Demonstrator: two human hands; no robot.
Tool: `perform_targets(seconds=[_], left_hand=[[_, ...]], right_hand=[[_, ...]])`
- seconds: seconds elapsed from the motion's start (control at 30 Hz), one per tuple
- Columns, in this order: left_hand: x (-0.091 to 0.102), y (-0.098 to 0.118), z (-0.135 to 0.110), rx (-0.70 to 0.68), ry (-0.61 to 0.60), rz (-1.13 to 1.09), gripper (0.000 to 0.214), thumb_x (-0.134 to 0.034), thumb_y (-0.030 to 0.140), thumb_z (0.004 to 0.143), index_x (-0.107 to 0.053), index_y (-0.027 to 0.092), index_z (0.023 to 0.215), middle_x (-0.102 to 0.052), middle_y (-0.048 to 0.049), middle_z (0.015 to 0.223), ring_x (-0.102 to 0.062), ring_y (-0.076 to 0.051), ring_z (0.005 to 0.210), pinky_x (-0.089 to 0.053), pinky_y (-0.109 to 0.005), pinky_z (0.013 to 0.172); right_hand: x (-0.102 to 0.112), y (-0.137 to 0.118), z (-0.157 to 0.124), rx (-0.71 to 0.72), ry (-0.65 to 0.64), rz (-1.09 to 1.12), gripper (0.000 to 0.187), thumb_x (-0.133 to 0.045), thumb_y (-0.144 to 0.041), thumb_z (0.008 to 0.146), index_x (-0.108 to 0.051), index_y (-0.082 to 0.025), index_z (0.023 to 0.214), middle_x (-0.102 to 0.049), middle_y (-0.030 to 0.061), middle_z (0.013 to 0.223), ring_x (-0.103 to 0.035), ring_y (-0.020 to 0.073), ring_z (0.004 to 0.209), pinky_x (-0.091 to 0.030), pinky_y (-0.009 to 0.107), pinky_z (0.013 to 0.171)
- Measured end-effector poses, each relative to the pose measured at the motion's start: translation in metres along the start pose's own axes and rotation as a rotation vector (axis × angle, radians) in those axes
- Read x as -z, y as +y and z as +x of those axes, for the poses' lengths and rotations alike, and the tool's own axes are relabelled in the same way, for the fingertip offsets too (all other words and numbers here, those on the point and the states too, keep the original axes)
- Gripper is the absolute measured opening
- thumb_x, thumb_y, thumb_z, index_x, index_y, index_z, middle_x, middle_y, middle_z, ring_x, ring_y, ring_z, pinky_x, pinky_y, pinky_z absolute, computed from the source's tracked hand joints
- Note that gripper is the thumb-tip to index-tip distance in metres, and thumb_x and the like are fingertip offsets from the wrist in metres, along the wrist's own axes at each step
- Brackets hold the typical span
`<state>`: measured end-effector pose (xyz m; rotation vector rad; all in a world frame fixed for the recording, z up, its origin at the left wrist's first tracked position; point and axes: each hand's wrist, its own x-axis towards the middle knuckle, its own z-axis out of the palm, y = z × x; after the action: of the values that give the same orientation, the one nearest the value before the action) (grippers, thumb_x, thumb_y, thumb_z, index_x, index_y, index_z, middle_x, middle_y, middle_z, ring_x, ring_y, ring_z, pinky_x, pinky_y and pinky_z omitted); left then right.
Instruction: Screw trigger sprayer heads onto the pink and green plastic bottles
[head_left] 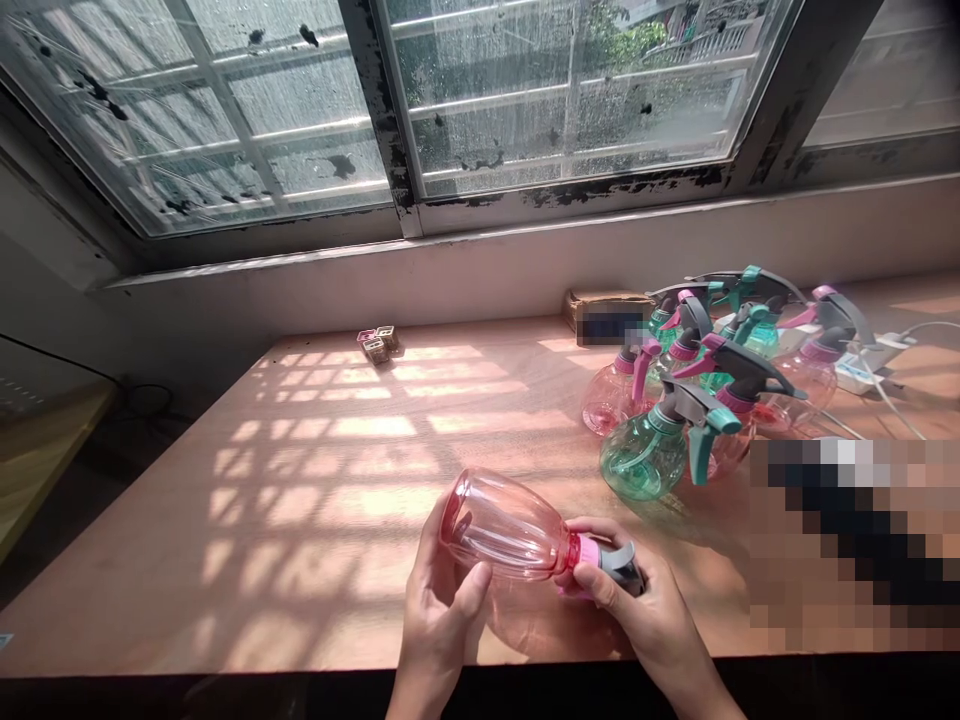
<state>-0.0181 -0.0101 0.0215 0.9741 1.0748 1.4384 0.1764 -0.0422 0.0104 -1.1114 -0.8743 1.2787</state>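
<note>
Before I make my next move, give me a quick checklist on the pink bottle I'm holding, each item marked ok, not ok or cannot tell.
1. Left hand at the wide end of the pink bottle: ok.
2. Right hand at the pink collar: ok.
3. Spray head on the neck: ok.
4. Collar fully tight: cannot tell.
5. Bottle upright: not ok, tilted onto its side.
6. Bottle apart from the nearest green bottle: ok.

Spray btls (514,525) are glossy plas., tbl (315,570) smooth wd.
</note>
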Motion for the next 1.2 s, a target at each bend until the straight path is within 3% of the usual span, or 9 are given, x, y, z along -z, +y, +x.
perform_targets(seconds=[0.4,0.67,0.83,1.0,1.1,1.2], left_hand=[[0.007,-0.002,0.003,-0.023,-0.105,0.119,0.060,-0.079,0.041,0.091,-0.062,0.034,0.148,-0.064,-0.0080,0.156,-0.057,-0.034,0.146,-0.051,-0.040,0.116],[0.001,0.003,0.002,-0.023,-0.089,0.098,0.061,-0.081,0.041,0.089,-0.064,0.031,0.147,-0.066,-0.0091,0.154,-0.059,-0.033,0.144,-0.052,-0.037,0.114],[-0.006,0.007,-0.001,0.006,-0.030,0.073,0.061,-0.082,0.042,0.086,-0.067,0.029,0.144,-0.070,-0.0096,0.149,-0.062,-0.033,0.141,-0.054,-0.037,0.112],[-0.004,0.004,0.000,-0.003,-0.024,0.062,0.061,-0.083,0.041,0.086,-0.067,0.030,0.144,-0.067,-0.0092,0.153,-0.061,-0.033,0.142,-0.054,-0.036,0.112],[0.001,0.003,0.001,-0.002,-0.078,0.097,0.062,-0.081,0.042,0.088,-0.065,0.031,0.147,-0.066,-0.0094,0.154,-0.061,-0.034,0.142,-0.054,-0.037,0.111],[0.000,0.003,0.002,-0.001,-0.085,0.092,0.062,-0.082,0.042,0.087,-0.065,0.031,0.146,-0.067,-0.0090,0.152,-0.062,-0.034,0.141,-0.054,-0.037,0.111]], right_hand=[[0.000,0.000,0.001,-0.036,-0.003,0.002,0.050,-0.089,-0.057,0.082,-0.077,-0.020,0.112,-0.082,0.0045,0.080,-0.074,0.0206,0.072,-0.060,0.029,0.071],[0.000,0.002,-0.002,-0.056,0.034,0.073,0.049,-0.080,-0.059,0.090,-0.072,-0.021,0.121,-0.082,0.0049,0.080,-0.077,0.0219,0.071,-0.065,0.031,0.071],[0.000,0.002,-0.002,-0.046,0.028,0.093,0.049,-0.080,-0.060,0.090,-0.073,-0.019,0.115,-0.082,0.0069,0.079,-0.078,0.0230,0.069,-0.064,0.031,0.067],[0.002,0.007,-0.002,-0.042,0.042,0.125,0.057,-0.081,-0.062,0.089,-0.068,-0.020,0.125,-0.082,0.0059,0.077,-0.078,0.0232,0.069,-0.064,0.031,0.068],[0.003,0.008,-0.002,-0.043,0.062,0.132,0.058,-0.080,-0.061,0.090,-0.064,-0.021,0.131,-0.081,0.0048,0.077,-0.078,0.0238,0.071,-0.064,0.030,0.066],[0.002,0.007,-0.002,-0.052,0.057,0.112,0.052,-0.080,-0.060,0.091,-0.069,-0.020,0.124,-0.081,0.0043,0.078,-0.078,0.0225,0.070,-0.064,0.030,0.068]])
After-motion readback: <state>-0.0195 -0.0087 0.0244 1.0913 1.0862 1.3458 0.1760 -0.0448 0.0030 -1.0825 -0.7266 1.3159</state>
